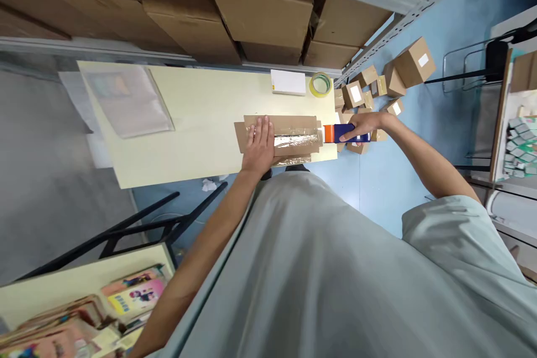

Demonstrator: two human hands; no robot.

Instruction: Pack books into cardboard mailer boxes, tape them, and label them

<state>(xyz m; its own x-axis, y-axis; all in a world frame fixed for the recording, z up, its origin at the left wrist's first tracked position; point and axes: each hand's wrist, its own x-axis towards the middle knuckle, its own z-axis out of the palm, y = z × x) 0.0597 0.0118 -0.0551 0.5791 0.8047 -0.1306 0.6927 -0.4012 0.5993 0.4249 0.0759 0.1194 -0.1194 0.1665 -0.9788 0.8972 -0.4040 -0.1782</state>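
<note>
A flattish brown cardboard box with loose flaps lies near the front edge of the cream table. Shiny clear tape runs along its top. My left hand rests flat on its left part, fingers stretched out and pressing nothing else. At the right end, my right hand grips a long dark blue item with an orange band and a whitish tip. That tip meets the box's right end; whether it is inside or only against it I cannot tell.
On the cream table are a white box, a tape roll and plastic sleeves. Behind it stands a shelf of cartons. Small cartons lie on the floor to the right. Booklets cover a lower-left table.
</note>
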